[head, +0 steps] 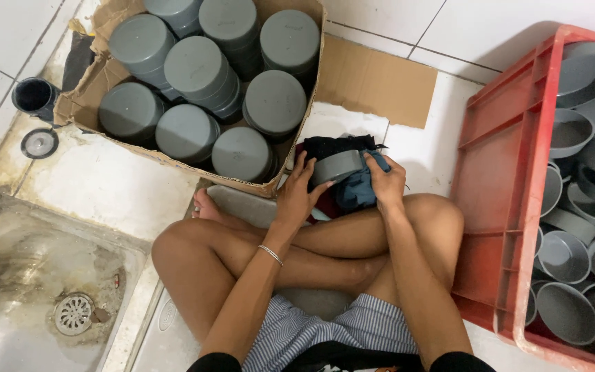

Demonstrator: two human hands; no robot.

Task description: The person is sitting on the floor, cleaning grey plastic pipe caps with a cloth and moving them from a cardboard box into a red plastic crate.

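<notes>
I sit cross-legged on a tiled floor. My left hand [297, 194] grips the side of a grey round plastic cap [337, 166] held just above my shins. My right hand [384, 180] presses a blue-green cloth [357, 193] against the cap's right side. Under both hands lies a heap of dark and red rags [332, 146]. A thin bracelet circles my left wrist.
A cardboard box [290, 141] ahead holds several stacks of grey caps [196, 69]. A red plastic crate [500, 200] on my right is full of loose grey caps [566, 258]. A sunken floor drain [74, 313] lies at lower left, with a dark pipe end [34, 96] at far left.
</notes>
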